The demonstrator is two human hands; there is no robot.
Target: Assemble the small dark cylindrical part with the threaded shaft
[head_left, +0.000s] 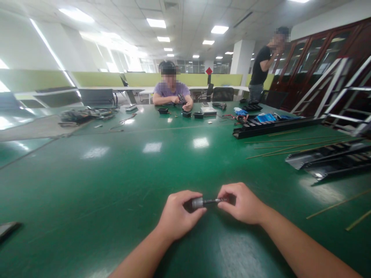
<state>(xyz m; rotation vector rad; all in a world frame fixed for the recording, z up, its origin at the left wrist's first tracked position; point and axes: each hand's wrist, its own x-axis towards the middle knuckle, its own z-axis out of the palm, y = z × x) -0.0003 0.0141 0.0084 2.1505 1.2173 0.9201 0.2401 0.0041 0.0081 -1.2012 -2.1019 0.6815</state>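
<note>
Both my hands meet low over the green table (121, 177), near its front edge. My left hand (176, 216) is closed around the grey cylindrical end of a small metal part (198, 202). My right hand (242, 202) pinches the thin dark shaft that sticks out of that part to the right. The part is held level just above the table surface. What lies inside either palm is hidden.
Long black trays (327, 156) and thin brass rods (290, 148) lie at the right. A seated person (171, 92) works across the table among small black parts (198, 114). Another person (261, 69) stands at back right. A dark flat object (7, 228) pokes in at left.
</note>
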